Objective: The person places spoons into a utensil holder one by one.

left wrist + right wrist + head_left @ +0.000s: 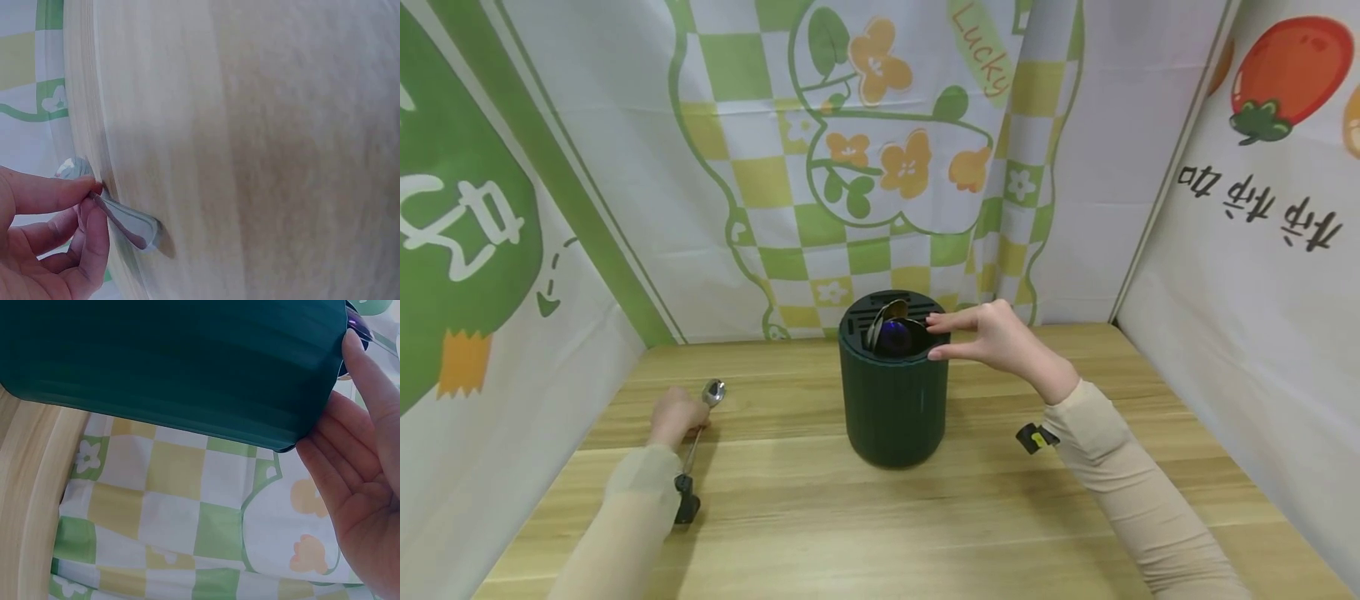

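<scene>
My left hand (676,415) pinches a metal spoon (714,390) between thumb and fingers, over the left part of the table. In the left wrist view the flat end of the spoon's handle (134,222) sticks out past the fingertips. A dark green ribbed utensil holder (895,408) stands upright near the table's middle. Its slotted top holds shiny spoons (895,335), one with a purple-blue sheen. At the holder's top right edge is my right hand (992,337), with thumb and fingers apart. In the right wrist view its fingertips (307,447) touch the rim.
The wooden table (790,525) is bordered by a printed cloth (760,183) behind and white printed sides. A black wrist-camera mount (686,500) hangs below the left sleeve, and another mount (1036,437) below the right.
</scene>
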`<state>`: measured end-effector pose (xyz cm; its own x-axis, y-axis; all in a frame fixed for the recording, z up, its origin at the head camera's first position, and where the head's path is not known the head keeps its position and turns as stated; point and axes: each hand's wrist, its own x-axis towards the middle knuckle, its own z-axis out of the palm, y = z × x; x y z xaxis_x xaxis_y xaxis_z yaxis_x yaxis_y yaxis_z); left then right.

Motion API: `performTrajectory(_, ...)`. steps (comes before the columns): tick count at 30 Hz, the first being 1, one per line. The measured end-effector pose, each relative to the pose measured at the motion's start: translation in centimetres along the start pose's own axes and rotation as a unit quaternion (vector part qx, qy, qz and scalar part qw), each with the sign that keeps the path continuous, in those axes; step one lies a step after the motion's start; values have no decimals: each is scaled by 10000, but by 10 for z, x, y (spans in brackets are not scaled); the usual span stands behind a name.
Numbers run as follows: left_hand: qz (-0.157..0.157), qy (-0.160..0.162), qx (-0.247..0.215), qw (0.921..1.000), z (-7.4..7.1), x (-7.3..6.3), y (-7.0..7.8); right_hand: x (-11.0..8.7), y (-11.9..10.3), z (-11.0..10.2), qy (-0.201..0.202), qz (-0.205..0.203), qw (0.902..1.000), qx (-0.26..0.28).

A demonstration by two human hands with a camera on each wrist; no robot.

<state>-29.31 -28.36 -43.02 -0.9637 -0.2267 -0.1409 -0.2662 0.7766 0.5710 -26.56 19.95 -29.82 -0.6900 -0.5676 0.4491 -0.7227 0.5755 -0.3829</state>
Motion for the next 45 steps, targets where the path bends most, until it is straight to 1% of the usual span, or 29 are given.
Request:
performTrajectory(7,52,-14,-122,9999,-3,-4,-1,0,1,1,-12,-18,10000,-25)
performTrajectory(13,84,-12,-277,9996,-9,-7,1,0,1,1,-36,50,10000,-3)
performTrajectory(17,123,-65,-284,9995,-12,-7,4,0,0,0,-15,66,10000,4)
performTrajectory(19,187,-68,-211,9996,-12,-7,4,0,0,0,-22,69,10000,18)
performTrajectory(23,427,26,117,9990,-15,-10,7,-1,0,0,-31,87,10000,35)
performTrajectory(25,554,84,264,9981,-16,-12,9,-1,-1,0,-36,91,9999,37)
performTrajectory(28,649,107,275,9975,-18,-15,13,-1,-1,0,-26,82,10000,33)
performTrajectory(33,676,59,20,9977,-23,-20,21,0,0,0,-23,73,10000,32)
performTrajectory(40,740,204,51,9970,-27,-23,34,-1,1,0,-3,8,10000,39)
performTrajectory(45,774,139,-10,9969,-29,-26,41,0,1,0,0,5,10000,28)
